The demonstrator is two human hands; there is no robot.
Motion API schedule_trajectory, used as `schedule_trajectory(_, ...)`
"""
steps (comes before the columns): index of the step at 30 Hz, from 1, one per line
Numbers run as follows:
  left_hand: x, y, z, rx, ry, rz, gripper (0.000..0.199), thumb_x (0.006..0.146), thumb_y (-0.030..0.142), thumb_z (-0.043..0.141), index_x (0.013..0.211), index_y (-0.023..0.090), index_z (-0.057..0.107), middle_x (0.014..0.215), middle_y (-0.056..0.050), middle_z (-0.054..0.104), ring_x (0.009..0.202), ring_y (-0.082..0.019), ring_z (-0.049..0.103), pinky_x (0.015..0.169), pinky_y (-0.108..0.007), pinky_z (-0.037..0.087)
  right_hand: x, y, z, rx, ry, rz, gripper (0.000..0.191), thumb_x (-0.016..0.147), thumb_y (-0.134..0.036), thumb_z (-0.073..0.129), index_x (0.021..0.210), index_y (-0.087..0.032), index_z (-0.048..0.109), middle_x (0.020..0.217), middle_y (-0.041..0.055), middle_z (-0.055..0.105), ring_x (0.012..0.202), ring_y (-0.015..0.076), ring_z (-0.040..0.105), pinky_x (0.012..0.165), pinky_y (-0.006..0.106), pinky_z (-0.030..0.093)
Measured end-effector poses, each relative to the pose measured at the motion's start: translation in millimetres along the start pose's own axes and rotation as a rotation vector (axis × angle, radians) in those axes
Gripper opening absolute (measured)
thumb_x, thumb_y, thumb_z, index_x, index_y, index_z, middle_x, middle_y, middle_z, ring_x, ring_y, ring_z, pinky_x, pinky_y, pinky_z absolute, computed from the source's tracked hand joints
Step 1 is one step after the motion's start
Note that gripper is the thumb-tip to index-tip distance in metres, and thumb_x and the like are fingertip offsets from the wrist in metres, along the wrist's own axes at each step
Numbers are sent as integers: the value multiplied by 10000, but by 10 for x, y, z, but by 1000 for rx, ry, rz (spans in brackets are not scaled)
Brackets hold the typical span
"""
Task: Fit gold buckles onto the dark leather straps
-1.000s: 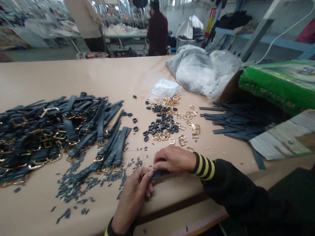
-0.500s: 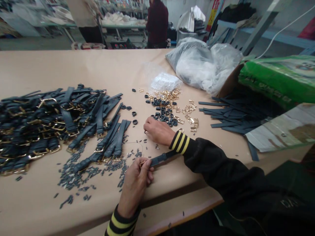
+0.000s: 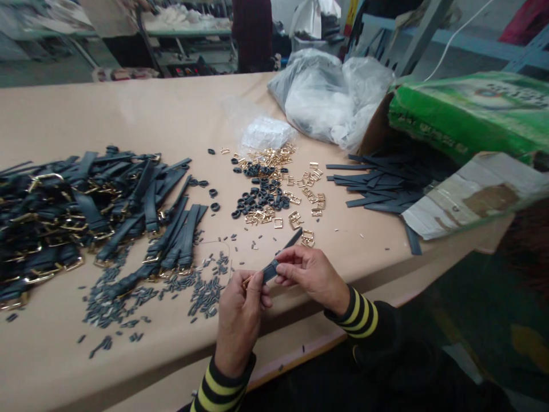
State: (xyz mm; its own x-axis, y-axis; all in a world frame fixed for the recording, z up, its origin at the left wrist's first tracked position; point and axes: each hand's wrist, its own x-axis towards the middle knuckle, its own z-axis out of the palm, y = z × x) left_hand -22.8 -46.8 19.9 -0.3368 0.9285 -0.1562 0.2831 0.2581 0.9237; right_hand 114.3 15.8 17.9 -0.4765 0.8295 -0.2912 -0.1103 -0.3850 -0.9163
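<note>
On the left, a big pile of dark straps with gold buckles (image 3: pixel 90 214) lies on the table (image 3: pixel 55 126). Just below it, lots of tiny dark bits (image 3: pixel 107 306) are spread about. Behind the table stands a person in a light top (image 3: pixel 109 20).

Next comes the left hand (image 3: pixel 241 320). Its grip is pressed together, pinching the low end of one dark strap (image 3: pixel 270 272). A bit of gold (image 3: pixel 246 281) shows by the fingers. The strap is held up over the front of the table, and it slants up to the right.

Past the left hand, farther back, are little dark loops (image 3: pixel 262 197), with a clear bag (image 3: pixel 263 134) behind them. The right hand (image 3: pixel 315 276) is pinching the strap near its middle, with thumb and finger together. Loose gold buckles (image 3: pixel 316 204) lie beyond this hand, and a big plastic bag (image 3: pixel 321 97) sits at the back.

On the right, flat dark strips (image 3: pixel 377 186) lie beside a box with green plastic (image 3: pixel 463 117) on it.
</note>
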Motion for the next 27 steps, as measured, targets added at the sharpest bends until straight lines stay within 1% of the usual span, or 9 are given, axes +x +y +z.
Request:
schedule_trajectory(3, -46, 60, 70, 44, 27, 5, 208, 813, 343, 484, 676, 187, 491, 466, 46, 532, 414, -96, 496, 466, -206, 396, -46, -16, -17, -23, -14, -23, 271, 671, -303, 676, 838, -131, 550, 678, -10, 591, 613, 108, 624, 599, 232, 517)
schedule_trajectory(5, -65, 77, 103, 53, 54, 6, 208, 811, 348, 485, 674, 191, 484, 461, 51, 524, 408, -96, 491, 459, -206, 393, -77, -11, -28, -85, -16, -87, 234, 689, -280, 660, 842, -138, 555, 703, -7, 591, 628, 112, 618, 621, 245, 513)
schedule_trajectory(9, -101, 90, 161, 70, 89, 24, 196, 822, 349, 476, 702, 195, 476, 476, 57, 515, 410, -89, 487, 453, -199, 395, -124, 9, -34, -376, 76, -273, 133, 720, -206, 625, 839, -162, 587, 746, 4, 604, 689, 114, 583, 650, 232, 473)
schedule_trajectory(11, -128, 99, 192, 72, 74, 39, 187, 828, 338, 473, 709, 194, 475, 478, 59, 510, 411, -85, 488, 450, -194, 392, -138, 10, -31, -474, 94, -319, 98, 716, -181, 627, 806, -162, 594, 725, -2, 600, 671, 108, 560, 633, 219, 448)
schedule_trajectory(14, -161, 113, 234, 67, 66, 54, 171, 833, 316, 467, 713, 194, 470, 471, 61, 507, 409, -86, 497, 452, -195, 391, -153, 9, -28, -483, 60, -318, 72, 717, -177, 627, 777, -156, 594, 688, -11, 587, 639, 99, 540, 617, 212, 432)
schedule_trajectory(17, -165, 117, 256, 71, 78, 66, 156, 841, 305, 452, 730, 196, 459, 471, 63, 508, 407, -87, 501, 445, -195, 391, -159, -4, -56, -411, 50, -303, 98, 711, -194, 639, 789, -149, 598, 713, -6, 582, 666, 102, 541, 635, 215, 440)
schedule_trajectory(21, -145, 119, 262, 51, 63, 95, 171, 862, 320, 408, 744, 202, 443, 501, 60, 502, 410, -84, 488, 431, -193, 389, -150, -70, -154, -254, -98, -206, 160, 761, -255, 592, 850, -125, 623, 769, 18, 586, 650, 100, 543, 607, 224, 467)
schedule_trajectory(23, -143, 118, 268, 62, 69, 102, 175, 865, 330, 399, 754, 203, 443, 514, 56, 502, 413, -85, 481, 423, -194, 381, -144, -109, -185, -278, -125, -204, 179, 774, -265, 580, 858, -119, 640, 767, 23, 597, 635, 97, 540, 590, 220, 462)
schedule_trajectory(27, -150, 78, 288, 144, 124, 133, 234, 885, 364, 338, 768, 198, 454, 524, 45, 495, 451, -98, 490, 455, -209, 385, -145, -156, -125, -423, -89, -296, 112, 755, -203, 605, 822, -128, 655, 746, 15, 618, 680, 101, 557, 624, 203, 441)
